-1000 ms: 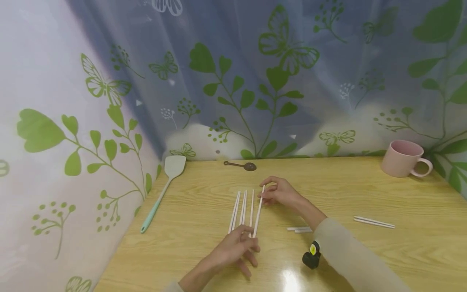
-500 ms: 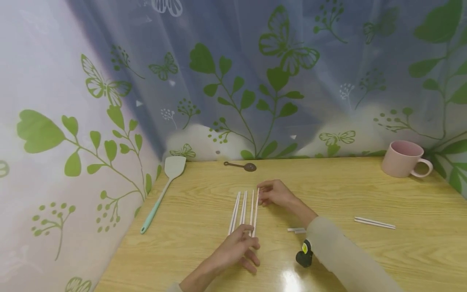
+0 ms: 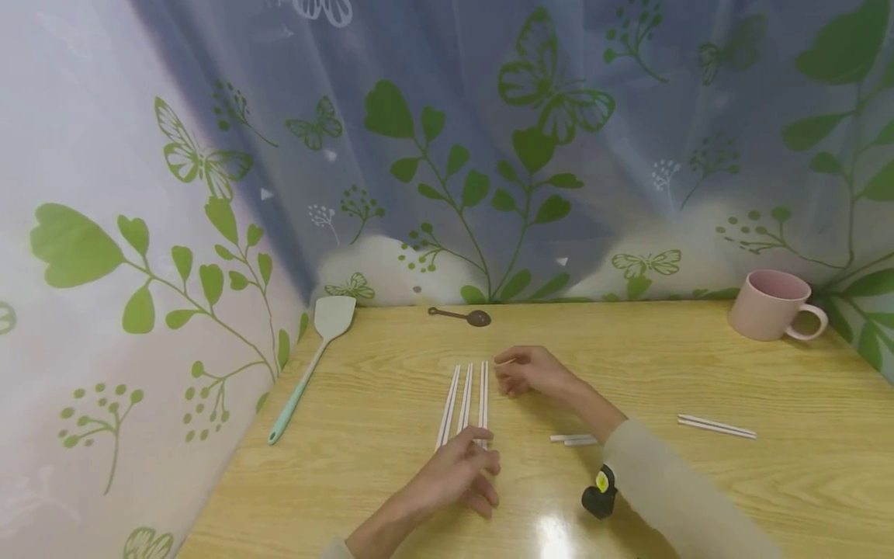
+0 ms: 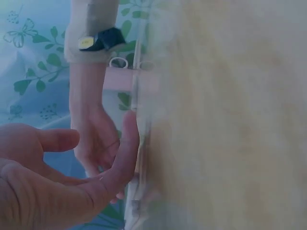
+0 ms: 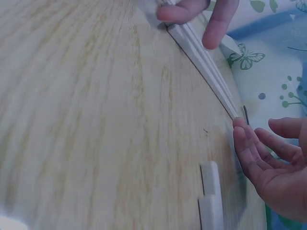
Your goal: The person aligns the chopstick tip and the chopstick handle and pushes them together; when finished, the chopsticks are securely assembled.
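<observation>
Three pairs of white chopsticks (image 3: 464, 400) lie side by side, pointing away from me. My left hand (image 3: 454, 475) is over the near ends of the pairs and hides them; its thumb and fingers are apart in the left wrist view. Just right of the far tips of the rightmost pair (image 3: 484, 392) is my right hand (image 3: 534, 373), fingers loosely bent and nothing held. In the right wrist view its fingertips (image 5: 240, 125) come close to the chopstick tips; touching or apart, I cannot tell. Another pair of chopsticks (image 3: 564, 439) is partly hidden under my right forearm.
A further pair of chopsticks (image 3: 715, 425) lies at the right. A pink mug (image 3: 768, 304) stands at the back right. A brown spoon (image 3: 461, 315) lies along the back edge, and a spatula (image 3: 314, 369) with a green handle lies at the left. Patterned curtains border the wooden table (image 3: 628, 349).
My right hand has brought a chopstick leftward, laid it against its neighbour to make the third pair, and let go. It is now slightly right of the tips. My left hand has barely moved.
</observation>
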{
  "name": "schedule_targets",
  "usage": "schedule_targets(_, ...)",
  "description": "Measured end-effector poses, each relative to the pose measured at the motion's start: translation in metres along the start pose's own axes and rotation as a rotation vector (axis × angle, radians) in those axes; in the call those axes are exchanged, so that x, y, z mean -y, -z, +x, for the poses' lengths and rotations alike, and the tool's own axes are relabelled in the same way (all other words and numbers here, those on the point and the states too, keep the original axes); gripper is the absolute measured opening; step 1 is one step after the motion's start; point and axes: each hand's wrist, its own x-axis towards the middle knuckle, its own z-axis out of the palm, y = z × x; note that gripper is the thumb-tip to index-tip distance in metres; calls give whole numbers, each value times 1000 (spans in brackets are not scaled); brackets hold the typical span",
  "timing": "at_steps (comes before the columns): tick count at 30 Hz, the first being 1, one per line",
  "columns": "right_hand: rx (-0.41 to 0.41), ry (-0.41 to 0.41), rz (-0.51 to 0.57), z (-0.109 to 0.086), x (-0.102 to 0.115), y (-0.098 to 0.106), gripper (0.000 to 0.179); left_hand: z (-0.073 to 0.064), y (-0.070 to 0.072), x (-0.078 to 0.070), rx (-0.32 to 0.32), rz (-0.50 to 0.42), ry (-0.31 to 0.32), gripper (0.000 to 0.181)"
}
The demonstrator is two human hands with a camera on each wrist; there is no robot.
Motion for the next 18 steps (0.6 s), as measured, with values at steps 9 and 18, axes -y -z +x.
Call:
schedule_targets(9,48,54,-18,-44,2,44,49,33,-11,-26,17,190,-170,44)
schedule_targets(18,-31,56,-89,-104,-9,95,53,82,-46,-43,9,584,-267,29)
